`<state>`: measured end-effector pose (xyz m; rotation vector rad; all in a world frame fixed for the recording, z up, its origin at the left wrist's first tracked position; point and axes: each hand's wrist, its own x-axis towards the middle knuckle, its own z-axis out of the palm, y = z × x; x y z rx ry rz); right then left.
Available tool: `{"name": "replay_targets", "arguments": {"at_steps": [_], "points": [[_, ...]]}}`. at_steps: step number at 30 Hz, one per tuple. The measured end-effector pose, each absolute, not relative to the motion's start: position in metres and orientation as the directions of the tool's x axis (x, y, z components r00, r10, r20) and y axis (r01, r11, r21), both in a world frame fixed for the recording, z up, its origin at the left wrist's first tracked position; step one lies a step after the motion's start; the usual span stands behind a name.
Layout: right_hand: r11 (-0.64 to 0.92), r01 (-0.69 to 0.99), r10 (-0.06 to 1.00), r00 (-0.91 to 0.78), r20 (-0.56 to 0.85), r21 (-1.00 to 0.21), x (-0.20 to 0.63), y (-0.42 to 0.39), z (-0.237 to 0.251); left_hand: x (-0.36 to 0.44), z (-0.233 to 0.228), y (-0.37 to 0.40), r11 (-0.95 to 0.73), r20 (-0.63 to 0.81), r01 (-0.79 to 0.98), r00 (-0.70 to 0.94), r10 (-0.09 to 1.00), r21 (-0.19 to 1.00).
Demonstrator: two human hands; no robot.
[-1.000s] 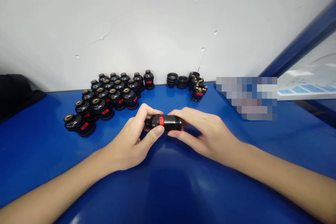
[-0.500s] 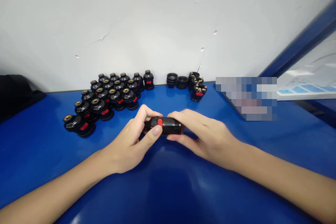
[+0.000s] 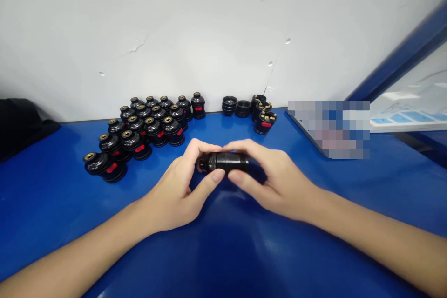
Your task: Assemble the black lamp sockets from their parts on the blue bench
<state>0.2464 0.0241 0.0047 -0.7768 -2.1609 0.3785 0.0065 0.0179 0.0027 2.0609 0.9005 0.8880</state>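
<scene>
A black lamp holder (image 3: 230, 162) lies on its side between my hands, above the blue table, its domed cap to the left. My left hand (image 3: 188, 181) is closed around the cap end, thumb along the near side. At the other end, my right hand (image 3: 275, 177) grips the body with thumb and fingers. The holder's red switch is out of sight. Beyond my left hand stand several assembled lamp holders (image 3: 154, 130) with red switches and brass-threaded tops.
At the back are two black threaded rings (image 3: 242, 108) and open socket bodies (image 3: 264, 122) with brass contacts. A blurred-out object (image 3: 328, 130) sits at the right, beside a blue frame bar (image 3: 394, 51). Dark cloth (image 3: 24, 125) lies far left; a pale wall (image 3: 195, 32) rises behind.
The lamp holder has turned about its length, so its red switch no longer shows, and has shifted slightly right. My right thumb has moved up onto its near side.
</scene>
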Motion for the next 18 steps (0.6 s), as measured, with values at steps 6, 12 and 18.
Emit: {"name": "replay_targets", "arguments": {"at_steps": [6, 12, 18], "points": [[0.800, 0.324, 0.598, -0.493, 0.632, -0.505, 0.2453, 0.0235, 0.0013, 0.0080, 0.0032, 0.0184, -0.423, 0.240, 0.336, 0.470, 0.850, 0.841], [0.672, 0.298, 0.728, -0.434, 0.531, -0.678, 0.2429, 0.0236, -0.0019, 0.0086, 0.0005, 0.0195, -0.469, 0.315, 0.291, 0.446, 0.838, 0.834], [0.722, 0.328, 0.687, -0.437, 0.580, -0.609, 0.2445, 0.0260, -0.0001, 0.0100, 0.0032, 0.0210, -0.420, 0.281, 0.286, 0.420, 0.863, 0.861]]}}
